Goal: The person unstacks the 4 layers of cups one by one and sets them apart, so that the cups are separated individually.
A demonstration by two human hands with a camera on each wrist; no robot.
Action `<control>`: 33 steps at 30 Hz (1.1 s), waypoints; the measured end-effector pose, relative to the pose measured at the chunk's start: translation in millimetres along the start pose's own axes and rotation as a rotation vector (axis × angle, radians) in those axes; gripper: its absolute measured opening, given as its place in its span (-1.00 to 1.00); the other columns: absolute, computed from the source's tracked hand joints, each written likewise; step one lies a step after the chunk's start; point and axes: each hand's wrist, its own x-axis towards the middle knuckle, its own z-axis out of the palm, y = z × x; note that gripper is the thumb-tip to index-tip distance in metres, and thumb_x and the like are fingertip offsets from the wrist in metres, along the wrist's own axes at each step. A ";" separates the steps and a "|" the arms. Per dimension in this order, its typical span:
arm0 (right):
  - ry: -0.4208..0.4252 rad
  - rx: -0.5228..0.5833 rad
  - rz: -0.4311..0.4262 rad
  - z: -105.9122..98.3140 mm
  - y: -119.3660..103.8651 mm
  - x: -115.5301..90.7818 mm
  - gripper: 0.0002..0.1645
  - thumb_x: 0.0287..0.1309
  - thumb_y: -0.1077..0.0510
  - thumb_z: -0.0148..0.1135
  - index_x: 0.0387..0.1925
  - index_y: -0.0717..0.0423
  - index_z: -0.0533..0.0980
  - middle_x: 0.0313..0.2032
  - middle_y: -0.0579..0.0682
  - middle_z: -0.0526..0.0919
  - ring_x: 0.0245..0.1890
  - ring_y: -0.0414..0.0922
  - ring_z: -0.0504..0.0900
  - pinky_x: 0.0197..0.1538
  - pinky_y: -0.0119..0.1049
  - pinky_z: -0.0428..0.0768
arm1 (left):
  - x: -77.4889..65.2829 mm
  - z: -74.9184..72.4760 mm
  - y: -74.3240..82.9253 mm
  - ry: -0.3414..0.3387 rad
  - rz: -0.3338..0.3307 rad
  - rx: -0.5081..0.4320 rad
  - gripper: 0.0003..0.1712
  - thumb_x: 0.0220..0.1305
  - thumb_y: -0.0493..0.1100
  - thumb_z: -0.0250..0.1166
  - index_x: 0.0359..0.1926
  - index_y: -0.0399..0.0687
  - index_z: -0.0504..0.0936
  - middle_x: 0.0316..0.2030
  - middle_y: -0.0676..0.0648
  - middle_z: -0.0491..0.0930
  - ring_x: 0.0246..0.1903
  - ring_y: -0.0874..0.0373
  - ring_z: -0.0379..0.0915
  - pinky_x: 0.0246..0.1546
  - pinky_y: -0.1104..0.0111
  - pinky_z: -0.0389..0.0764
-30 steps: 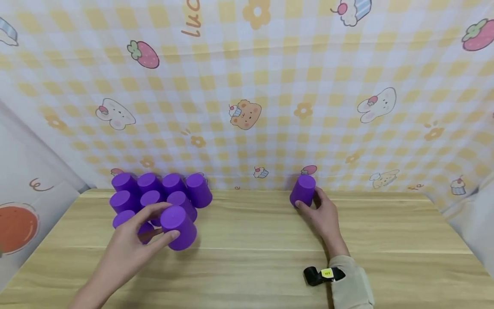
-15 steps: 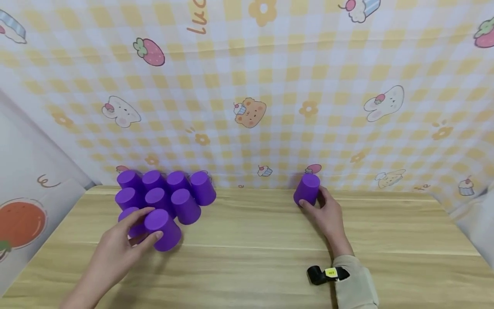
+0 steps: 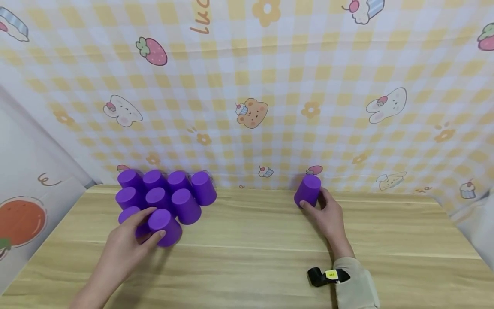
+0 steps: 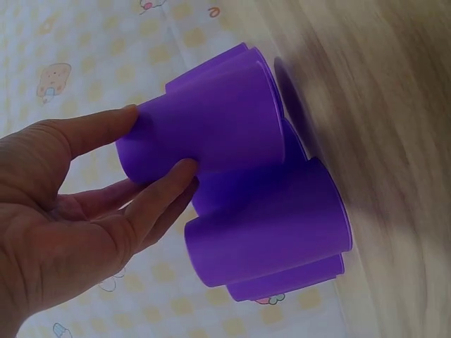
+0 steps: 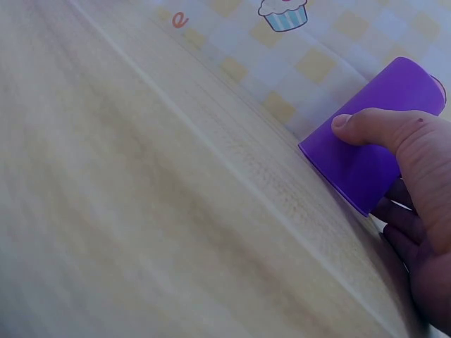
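Note:
In the head view, my left hand (image 3: 125,246) pinches an upside-down purple cup (image 3: 167,229) between thumb and fingers, at the front of a cluster of matching cups (image 3: 187,206). The left wrist view shows this held cup (image 4: 211,120) beside other cups (image 4: 275,232), its rim just off the tabletop with a shadow beneath. Over to the right, my right hand (image 3: 328,216) grips a single purple cup (image 3: 308,191), also upside down, near the back wall. Its thumb lies along the cup's side (image 5: 373,158) in the right wrist view. Part of the cluster is hidden behind my left hand.
The cups share a light wood tabletop (image 3: 239,266), and the cluster stands in rows at its back left. Behind rises a yellow checked cloth (image 3: 216,86) with cartoon prints. A black strap device (image 3: 326,274) sits at my right wrist, over a beige sleeve (image 3: 355,283).
My left hand has carried its cup leftward to the front of the cluster, then barely shifted. The right hand has stayed on its cup. The head view has turned slightly.

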 end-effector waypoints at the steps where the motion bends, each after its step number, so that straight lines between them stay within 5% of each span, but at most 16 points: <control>1: -0.002 0.000 0.002 0.1 -0.1 -0.1 -0.14 0.06 -0.03 0.34 0.28 0.29 0.21 0.21 0.33 0.31 0.23 0.17 0.29 0.27 -0.08 0.27 | 0.4 0.5 -0.3 -0.001 0.001 0.003 -0.37 -0.19 -0.35 0.49 0.00 -0.38 0.51 -0.18 -0.33 0.59 -0.21 -0.24 0.53 -0.22 0.05 0.46; 12: -0.002 -0.007 -0.006 2.0 1.7 0.2 -0.15 0.06 -0.02 0.34 0.27 0.28 0.21 0.20 0.34 0.33 0.22 0.17 0.30 0.27 -0.08 0.28 | 0.4 4.6 -5.4 -0.023 -0.027 0.008 -0.39 -0.13 -0.38 0.46 0.00 -0.51 0.47 -0.19 -0.45 0.55 -0.24 -0.29 0.53 -0.24 -0.05 0.51; 20: 0.009 0.004 -0.018 1.2 1.5 0.1 -0.17 0.05 -0.01 0.35 0.26 0.28 0.24 0.19 0.34 0.34 0.22 0.17 0.31 0.26 -0.07 0.29 | 1.3 11.7 -6.0 0.026 0.071 0.042 -0.37 -0.20 -0.45 0.47 -0.02 -0.56 0.46 -0.23 -0.48 0.53 -0.30 -0.29 0.52 -0.32 -0.04 0.54; 33: 0.013 -0.004 -0.016 2.4 3.5 0.0 -0.14 0.04 -0.02 0.36 0.26 0.29 0.23 0.19 0.35 0.34 0.21 0.19 0.31 0.25 -0.04 0.29 | -3.0 7.3 -4.3 0.062 0.089 0.060 -0.21 -0.28 -0.52 0.47 0.09 -0.48 0.37 -0.18 -0.47 0.51 -0.30 -0.30 0.52 -0.39 0.10 0.59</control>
